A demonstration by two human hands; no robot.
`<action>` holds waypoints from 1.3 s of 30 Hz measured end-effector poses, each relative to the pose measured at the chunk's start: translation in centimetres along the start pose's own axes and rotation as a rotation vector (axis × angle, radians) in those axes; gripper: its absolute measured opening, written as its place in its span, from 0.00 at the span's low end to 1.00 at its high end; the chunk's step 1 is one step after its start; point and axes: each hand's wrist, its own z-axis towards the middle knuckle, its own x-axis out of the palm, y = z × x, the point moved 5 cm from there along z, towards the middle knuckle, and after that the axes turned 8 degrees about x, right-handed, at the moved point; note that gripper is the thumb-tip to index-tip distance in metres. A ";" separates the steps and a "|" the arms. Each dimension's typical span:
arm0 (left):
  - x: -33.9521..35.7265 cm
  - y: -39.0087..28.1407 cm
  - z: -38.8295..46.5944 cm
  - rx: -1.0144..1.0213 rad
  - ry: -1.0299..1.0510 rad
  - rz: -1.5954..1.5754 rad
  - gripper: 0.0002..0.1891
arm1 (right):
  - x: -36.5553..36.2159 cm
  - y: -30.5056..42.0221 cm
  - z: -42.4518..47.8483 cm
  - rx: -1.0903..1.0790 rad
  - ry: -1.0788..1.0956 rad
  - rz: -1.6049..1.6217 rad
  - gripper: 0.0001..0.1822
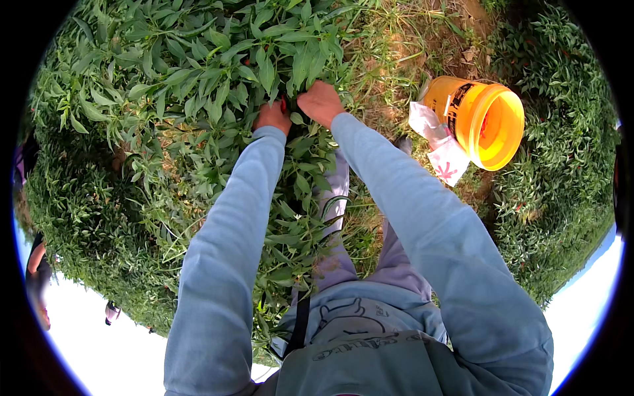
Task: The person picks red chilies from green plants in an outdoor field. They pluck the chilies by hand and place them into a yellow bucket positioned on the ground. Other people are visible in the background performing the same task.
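Observation:
Leafy green pepper plants (198,74) fill the ground before me, with small red peppers among the leaves. My left hand (273,118) reaches into the foliage, and a red pepper (283,104) shows at its fingers; whether it is gripped is unclear. Close by on the right, my right hand (321,102) is bent into the same plant, its fingertips hidden by leaves. An orange plastic bucket (448,106) lies tilted to the right of my hands, its mouth toward me, with something red inside.
A white and pink cloth or bag (448,159) lies against the bucket. Dry grass and soil (391,64) form a strip between plant rows. Another row (554,163) stands at the right. Other people (38,272) are at the far left edge.

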 end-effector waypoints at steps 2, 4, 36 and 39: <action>-1.0 0.5 -1.5 -0.004 -0.089 0.002 0.10 | 1.1 1.0 0.0 0.040 0.036 -0.116 0.18; -1.7 0.7 -3.3 -0.107 -0.121 -0.013 0.10 | 2.2 0.9 0.2 0.185 0.096 -0.242 0.23; -9.4 0.5 -11.8 -0.258 0.160 0.100 0.13 | -1.4 2.0 -6.1 0.629 1.030 0.971 0.10; -11.0 -0.9 -11.7 -0.230 0.200 0.151 0.12 | -2.7 2.0 -6.0 0.601 0.938 0.791 0.09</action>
